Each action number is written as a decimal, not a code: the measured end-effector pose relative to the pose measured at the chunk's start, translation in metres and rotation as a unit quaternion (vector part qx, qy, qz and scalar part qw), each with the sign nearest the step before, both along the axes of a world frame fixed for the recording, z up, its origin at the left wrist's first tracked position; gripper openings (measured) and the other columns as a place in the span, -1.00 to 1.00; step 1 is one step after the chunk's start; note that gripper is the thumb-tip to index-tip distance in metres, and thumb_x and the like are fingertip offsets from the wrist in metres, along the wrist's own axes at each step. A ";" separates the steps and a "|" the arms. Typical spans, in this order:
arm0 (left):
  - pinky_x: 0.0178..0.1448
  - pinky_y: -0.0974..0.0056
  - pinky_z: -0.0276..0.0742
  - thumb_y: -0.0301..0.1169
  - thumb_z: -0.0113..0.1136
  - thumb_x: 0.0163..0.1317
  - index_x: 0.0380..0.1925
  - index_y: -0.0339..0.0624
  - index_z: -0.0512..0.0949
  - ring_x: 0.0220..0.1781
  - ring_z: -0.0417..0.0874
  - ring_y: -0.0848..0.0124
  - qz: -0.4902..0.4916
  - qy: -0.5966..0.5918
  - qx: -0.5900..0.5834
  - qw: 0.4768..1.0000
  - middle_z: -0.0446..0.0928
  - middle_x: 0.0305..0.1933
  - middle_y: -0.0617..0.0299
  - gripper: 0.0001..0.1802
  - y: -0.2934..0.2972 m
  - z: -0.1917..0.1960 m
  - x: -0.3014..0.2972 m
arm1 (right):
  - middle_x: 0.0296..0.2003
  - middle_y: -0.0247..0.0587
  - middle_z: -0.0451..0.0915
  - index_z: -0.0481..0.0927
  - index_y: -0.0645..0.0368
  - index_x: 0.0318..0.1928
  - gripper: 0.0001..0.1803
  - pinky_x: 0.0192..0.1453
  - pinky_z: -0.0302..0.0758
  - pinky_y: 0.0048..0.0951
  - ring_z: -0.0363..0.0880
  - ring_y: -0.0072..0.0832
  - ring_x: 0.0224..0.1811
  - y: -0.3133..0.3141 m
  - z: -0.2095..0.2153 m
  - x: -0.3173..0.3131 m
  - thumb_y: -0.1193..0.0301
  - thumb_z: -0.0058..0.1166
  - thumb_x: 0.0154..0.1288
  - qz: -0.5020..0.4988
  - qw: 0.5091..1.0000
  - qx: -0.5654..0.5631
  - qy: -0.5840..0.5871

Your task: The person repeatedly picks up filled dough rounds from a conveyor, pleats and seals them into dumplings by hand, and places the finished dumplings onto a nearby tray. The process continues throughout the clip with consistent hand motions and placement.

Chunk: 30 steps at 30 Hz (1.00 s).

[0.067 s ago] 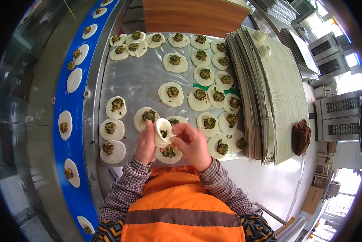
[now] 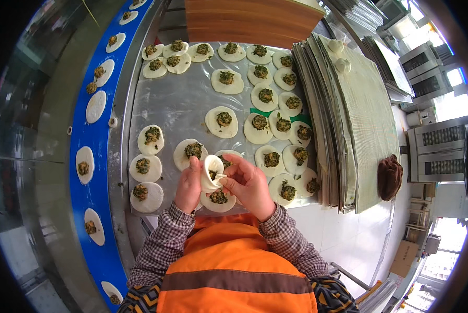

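Between my hands is a half-pleated bun (image 2: 206, 182), its white dough folded up around a dark green filling that still shows through the open top. My left hand (image 2: 188, 188) cups the bun from the left, thumb upright along its edge. On the other side my right hand (image 2: 249, 189) pinches the dough's rim between thumb and fingers. Directly under them, flat dough rounds topped with filling lie on the metal table (image 2: 176, 109); one round (image 2: 219, 202) is partly covered by my hands, another (image 2: 181, 163) sits just beyond my left thumb.
Several more filled rounds stand along the table's left, far and right sides. A blue conveyor belt (image 2: 92, 138) carries dough rounds on the left. To the right rises a stack of cloth-covered boards (image 2: 359, 120) with a brown cloth (image 2: 389, 177) at its edge and two white buns (image 2: 342, 65) on top.
On the belt, the dough rounds have slid slightly toward me. My fingers have shifted a little at the bun's rim; both hands keep their hold.
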<state>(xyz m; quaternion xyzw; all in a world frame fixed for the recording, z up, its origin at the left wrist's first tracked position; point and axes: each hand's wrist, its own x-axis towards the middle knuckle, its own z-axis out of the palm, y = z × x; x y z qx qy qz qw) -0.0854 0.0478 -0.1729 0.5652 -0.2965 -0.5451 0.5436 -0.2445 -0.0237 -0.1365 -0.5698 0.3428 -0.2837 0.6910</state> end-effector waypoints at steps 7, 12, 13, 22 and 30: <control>-0.46 0.53 0.42 0.16 -0.32 0.47 0.10 -0.27 0.45 -0.39 0.54 0.64 0.046 0.030 -0.023 0.998 0.56 -0.22 0.27 -0.30 0.003 0.010 -0.007 | -0.45 -0.23 0.60 0.58 0.32 -0.19 -0.82 -0.41 0.51 -0.54 0.59 -0.55 -0.48 0.001 0.002 0.005 0.59 0.24 0.18 -0.002 0.908 -0.402 0.119; -0.52 0.54 0.36 0.10 -0.22 0.48 0.09 -0.23 0.46 -0.42 0.50 0.68 0.016 0.072 0.012 0.997 0.56 -0.25 0.32 -0.39 0.009 0.012 0.001 | -0.48 -0.13 0.55 0.58 0.24 -0.23 -0.79 -0.44 0.49 -0.38 0.54 -0.28 -0.55 0.005 0.003 0.006 0.54 0.28 0.09 -0.012 0.998 -0.058 0.033; -0.54 0.53 0.31 0.10 -0.24 0.48 0.07 -0.23 0.46 -0.47 0.46 0.66 0.008 0.068 0.016 0.997 0.55 -0.27 0.30 -0.39 0.011 0.011 0.001 | -0.48 -0.14 0.55 0.57 0.25 -0.22 -0.79 -0.44 0.48 -0.39 0.53 -0.30 -0.54 0.004 0.003 0.005 0.55 0.27 0.09 -0.013 0.993 -0.096 0.068; -0.25 0.46 0.44 0.02 -0.20 0.50 0.07 -0.30 0.46 -0.30 0.52 0.62 0.009 -0.076 -0.049 0.996 0.55 -0.27 0.32 -0.43 0.010 0.014 -0.004 | -0.48 -0.17 0.50 0.57 0.31 -0.16 -0.75 -0.39 0.49 -0.44 0.51 -0.35 -0.50 0.004 0.002 0.002 0.61 0.22 0.11 -0.020 0.999 -0.032 0.003; -0.17 0.47 0.45 -0.01 -0.19 0.51 -0.02 -0.30 0.51 -0.27 0.54 0.62 0.060 -0.170 -0.124 0.976 0.55 -0.33 0.33 -0.46 0.007 0.022 -0.015 | -0.47 -0.37 0.53 0.56 0.34 -0.15 -0.80 -0.38 0.48 -0.53 0.51 -0.63 -0.44 0.001 0.001 -0.005 0.63 0.19 0.19 0.009 0.911 -0.399 0.104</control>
